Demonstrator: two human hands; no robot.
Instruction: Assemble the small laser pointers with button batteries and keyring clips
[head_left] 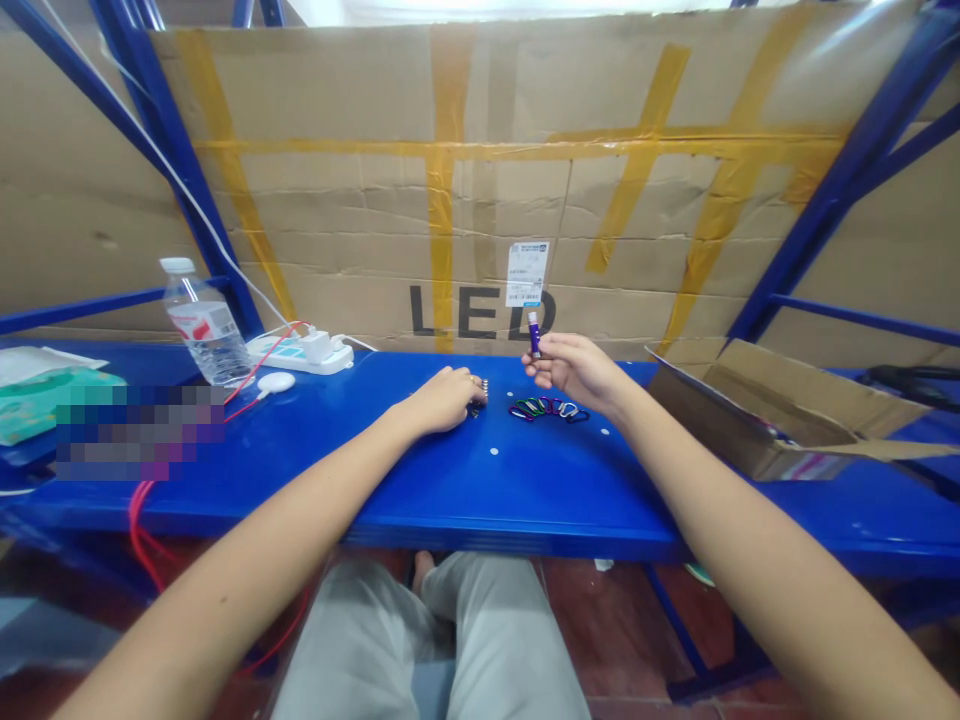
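While the right hand [574,372] pinches a slim purple cylinder [533,335] upright between thumb and fingertips, the left hand [442,398] lies curled on a flat blue steel shelf [450,500], touching a small cluster of dark metal pieces [480,395]. The hands stay apart, and a row of multicoloured metal carabiners [547,408] lies between them, just below the raised right hand.

shelf [525,500]: likely carabiners [547,408] centre | bottle [206,325] left | carton [780,410] right
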